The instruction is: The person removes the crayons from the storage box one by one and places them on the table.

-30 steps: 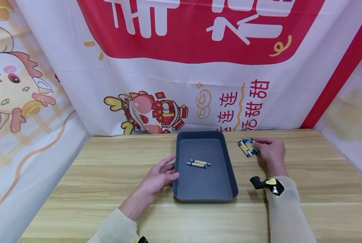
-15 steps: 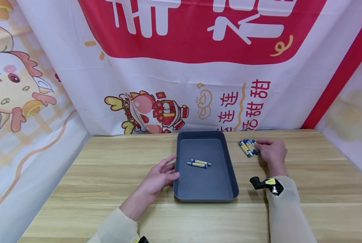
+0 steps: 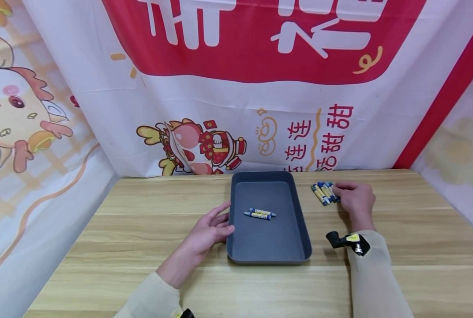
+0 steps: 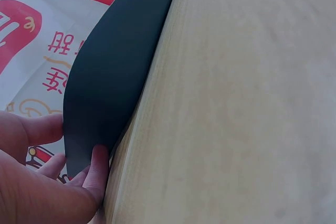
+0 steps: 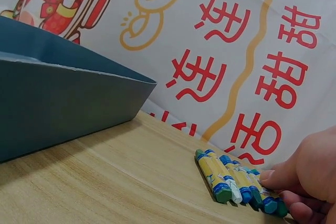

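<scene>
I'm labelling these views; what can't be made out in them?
Head view: number in the crayon row; the right hand covers one end.
Head view: print on the two crayons in the tray, too small.
Right wrist view: whether that hand pinches a crayon; its fingers hide the contact.
Left wrist view: the tray's inside, hidden by its outer wall.

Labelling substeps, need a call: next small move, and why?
Probably the right hand should lift one off the crayon row toward the tray: its thumb is at the row's right end, two crayons lie in the tray with bare floor around them, and the left hand touches the tray's side.
</scene>
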Demonstrator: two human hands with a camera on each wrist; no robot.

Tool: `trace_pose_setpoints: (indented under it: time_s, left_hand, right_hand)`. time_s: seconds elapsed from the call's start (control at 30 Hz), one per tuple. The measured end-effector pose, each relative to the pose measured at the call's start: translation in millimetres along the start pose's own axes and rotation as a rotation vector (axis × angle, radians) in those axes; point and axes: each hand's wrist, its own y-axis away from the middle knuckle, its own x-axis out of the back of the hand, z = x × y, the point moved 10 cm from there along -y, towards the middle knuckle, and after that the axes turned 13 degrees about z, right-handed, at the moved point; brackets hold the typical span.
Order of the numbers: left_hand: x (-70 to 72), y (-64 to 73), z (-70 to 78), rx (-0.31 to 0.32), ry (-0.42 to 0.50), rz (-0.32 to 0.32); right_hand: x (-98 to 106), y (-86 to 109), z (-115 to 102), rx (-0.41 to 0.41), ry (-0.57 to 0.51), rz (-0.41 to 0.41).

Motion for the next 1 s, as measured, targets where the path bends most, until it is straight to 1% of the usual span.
trace_pose_setpoints:
  time_s: [0.23,0.47,0.53,0.73,1.0]
  left_hand:
    - [0.7,-1.9,-1.6,0.017,0.002,0.01]
    - [0.1,-2.2,-1.6,0.009,0.002,0.007]
    - [0.7,-2.5,-2.1,0.016,0.005,0.012]
    - [0.4,-1.9,-1.5,0.01,-0.001,0.003]
    - [0.6,-1.2,-1.2,0.011,-0.011,0.002]
  right_hand:
    - [1.6,-0.7,0.9,-0.024,-0.024,0.003]
    - [4.5,0.6,-4.2,-0.023,-0.076,-0.002]
    - [5.3,2.2,-7.3,-0.019,-0.091,-0.01]
    - [2.2,11.7,-20.4,-0.014,-0.149,-0.066]
    - [-4.8,25.6,-46.3,0.055,-0.177,-0.139]
